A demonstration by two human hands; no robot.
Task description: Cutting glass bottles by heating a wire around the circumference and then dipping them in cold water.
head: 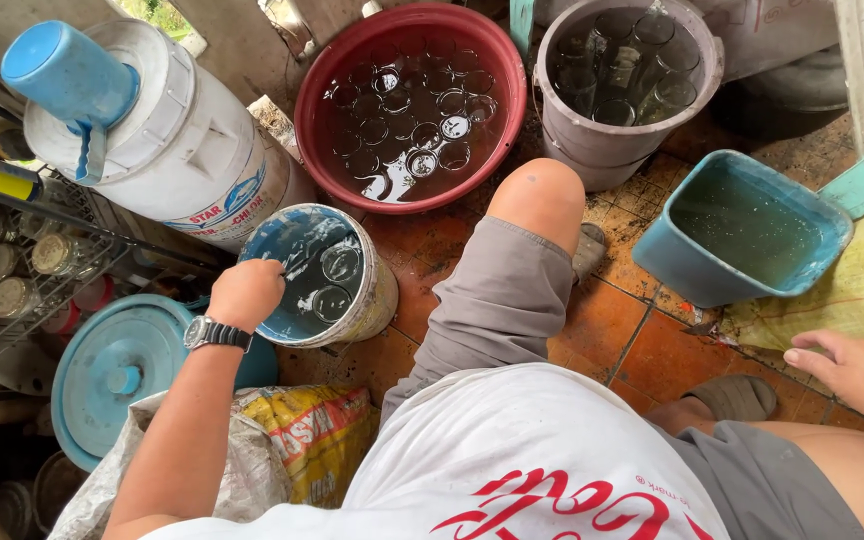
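red basin | grey bucket | teal-blue tub, murky green water | white paint bucket, blue-smeared inside | white jug, blue cup | light-blue lid | orange tiled floor | yellow sack, red print | white shirt, red lettering

Left hand's fingers hidden inside the small bucket; right forearm cut off.

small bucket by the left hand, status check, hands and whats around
Left hand on rim of small water-filled paint bucket, glasses inside. Right hand resting open, holding nothing. Red round basin of submerged glasses beyond.
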